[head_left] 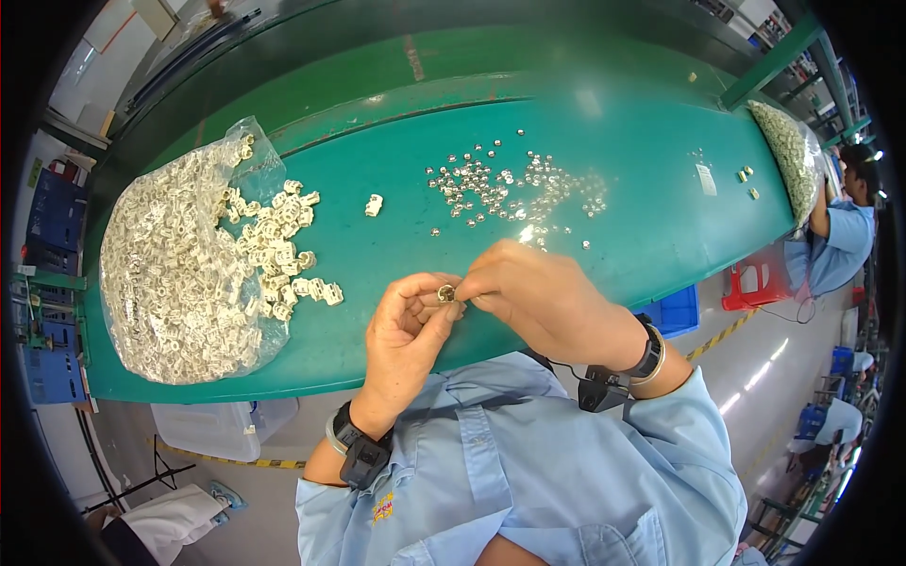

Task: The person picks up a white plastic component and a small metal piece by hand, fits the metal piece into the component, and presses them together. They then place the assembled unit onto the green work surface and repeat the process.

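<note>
Close in front of my chest, at the table's near edge, my two hands meet. My left hand (406,325) pinches a small shiny round part (446,293) between thumb and fingers, its dark opening facing up. Against the right side of that part, my right hand (538,297) has its thumb and fingertips pressed together, covering some of it. Beyond my hands, many small silver metal pieces (481,189) lie scattered on the green tabletop (377,255). A spill of cream plastic parts (274,241) is to the left, and one cream part (375,205) lies apart.
At the left stands a large clear bag (179,274) full of cream parts. Another full bag (788,156) is at the far right, near a co-worker in blue (845,231). A red stool (755,278) and a blue bin (672,311) stand beyond the table's near edge.
</note>
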Available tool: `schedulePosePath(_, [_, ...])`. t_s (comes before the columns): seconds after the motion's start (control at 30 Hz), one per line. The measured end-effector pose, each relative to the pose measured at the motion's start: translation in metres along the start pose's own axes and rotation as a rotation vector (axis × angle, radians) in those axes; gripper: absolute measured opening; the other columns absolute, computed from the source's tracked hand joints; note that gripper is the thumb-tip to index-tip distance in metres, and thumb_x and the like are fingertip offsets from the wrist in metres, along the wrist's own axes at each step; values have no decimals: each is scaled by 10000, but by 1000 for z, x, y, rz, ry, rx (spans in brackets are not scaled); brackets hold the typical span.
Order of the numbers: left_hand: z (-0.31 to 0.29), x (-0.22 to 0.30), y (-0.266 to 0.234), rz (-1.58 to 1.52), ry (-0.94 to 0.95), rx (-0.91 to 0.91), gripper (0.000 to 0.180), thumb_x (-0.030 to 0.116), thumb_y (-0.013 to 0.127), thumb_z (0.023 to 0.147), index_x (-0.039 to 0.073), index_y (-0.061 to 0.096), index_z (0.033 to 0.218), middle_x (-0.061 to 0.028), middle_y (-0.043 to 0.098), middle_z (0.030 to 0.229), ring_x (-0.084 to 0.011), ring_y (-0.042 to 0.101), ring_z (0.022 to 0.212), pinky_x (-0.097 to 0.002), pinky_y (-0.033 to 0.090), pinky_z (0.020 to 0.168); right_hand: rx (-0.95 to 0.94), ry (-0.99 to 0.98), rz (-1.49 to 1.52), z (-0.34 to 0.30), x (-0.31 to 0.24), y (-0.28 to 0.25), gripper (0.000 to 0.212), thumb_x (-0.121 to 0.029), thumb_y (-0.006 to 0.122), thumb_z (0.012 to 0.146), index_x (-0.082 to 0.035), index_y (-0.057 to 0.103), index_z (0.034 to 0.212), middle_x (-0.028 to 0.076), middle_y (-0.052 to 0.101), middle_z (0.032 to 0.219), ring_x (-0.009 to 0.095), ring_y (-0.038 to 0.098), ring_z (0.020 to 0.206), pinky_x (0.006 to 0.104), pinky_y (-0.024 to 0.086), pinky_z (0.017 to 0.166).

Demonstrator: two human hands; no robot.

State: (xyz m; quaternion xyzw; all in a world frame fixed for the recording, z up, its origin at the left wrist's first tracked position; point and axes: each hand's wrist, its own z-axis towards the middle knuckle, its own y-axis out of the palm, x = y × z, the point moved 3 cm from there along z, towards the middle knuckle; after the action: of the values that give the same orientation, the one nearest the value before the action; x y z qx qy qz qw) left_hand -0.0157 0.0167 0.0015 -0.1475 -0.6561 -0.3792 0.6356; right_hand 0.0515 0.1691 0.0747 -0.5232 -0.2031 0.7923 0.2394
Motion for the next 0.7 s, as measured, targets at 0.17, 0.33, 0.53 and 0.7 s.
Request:
schedulePosePath(0.17, [-1, -1, -1, 38, -17, -8, 274, -88, 544, 906, 1, 496, 1161, -89, 592, 1135, -137, 602, 998, -276, 515, 871, -14, -12, -12, 1, 1, 0, 165, -4, 628, 841, -48, 613, 1000, 100, 603, 923, 282, 614, 813, 365, 499, 660])
schedulePosePath(0.33, [-1, -1, 0, 40, -18, 0, 276, -92, 540, 904, -1, 496, 1161, -86, 591, 1130, -143, 606, 1002, -280, 517, 873, -8, -65, -52, 2, 3, 1, 172, -11, 644, 824, -40, 607, 989, 76, 591, 903, 260, 625, 750, 359, 498, 596])
schedulePosePath(0.53, [-1, -1, 1, 52, -10, 13, 275, -70, 570, 899, -3, 499, 1155, -90, 602, 1094, -147, 620, 976, -287, 534, 848, -11, -68, -49, 3, 5, 2, 170, -19, 650, 823, -40, 607, 987, 75, 591, 902, 261, 624, 743, 361, 495, 590])
schedulePosePath(0.7, [-1, -2, 0, 69, -14, 19, 276, -68, 580, 895, -4, 498, 1150, -97, 606, 1085, -150, 624, 965, -294, 542, 846, -15, -69, -57, 3, 6, 2, 163, -24, 651, 824, -41, 606, 980, 75, 588, 895, 264, 620, 739, 362, 492, 583])
